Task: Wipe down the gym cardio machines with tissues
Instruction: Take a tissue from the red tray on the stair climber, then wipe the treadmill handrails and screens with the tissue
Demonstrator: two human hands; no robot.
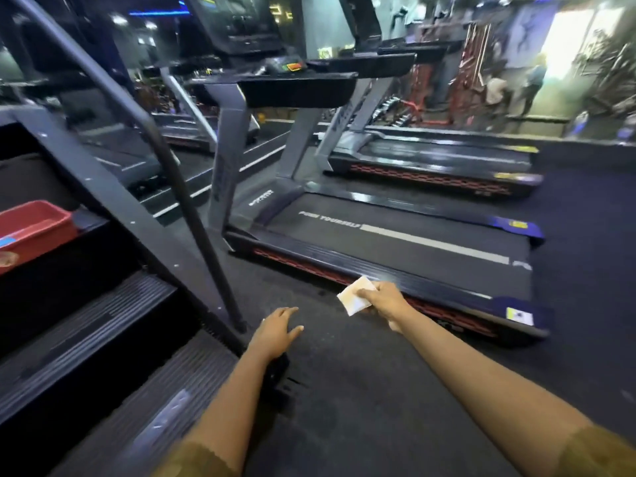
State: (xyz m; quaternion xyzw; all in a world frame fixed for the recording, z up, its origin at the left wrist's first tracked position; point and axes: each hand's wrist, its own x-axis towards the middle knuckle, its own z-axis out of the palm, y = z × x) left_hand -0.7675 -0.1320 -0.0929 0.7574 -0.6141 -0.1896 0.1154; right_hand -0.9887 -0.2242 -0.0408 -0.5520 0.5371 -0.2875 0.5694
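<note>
Olive sleeves (196, 459) sit at the bottom edge, with both bare forearms stretched forward over the dark rubber floor (344, 401). Head view, the only one I get.

Left grip (275, 333): loose, palm down, fingers spread and relaxed, holding nothing. It hovers over the floor near the foot of the stair climber's handrail (179, 187).

Right grip (378, 297): closed on a folded white tissue (354, 299), thumb on top and fingers underneath. The tissue pokes out to the left of the knuckles. It sits right at the near side rail (447, 284) of the nearest treadmill (413, 249). I can't tell if the tissue touches the rail.

That treadmill has a grey belt with a white stripe and "PUSH YOURSELF" lettering, read upside down from here. A red mesh strip runs under the side rail. Grey uprights carry a black console tray (296, 86).

A second treadmill (430, 160) lies parallel just beyond it.

To the left is the stair climber, with ribbed black steps (103, 321) rising toward the upper left. A red plastic tub (34, 228) rests on a higher step at the left edge.

The far background is blurred: red racks, and figures by a bright opening, too smeared to detail.
</note>
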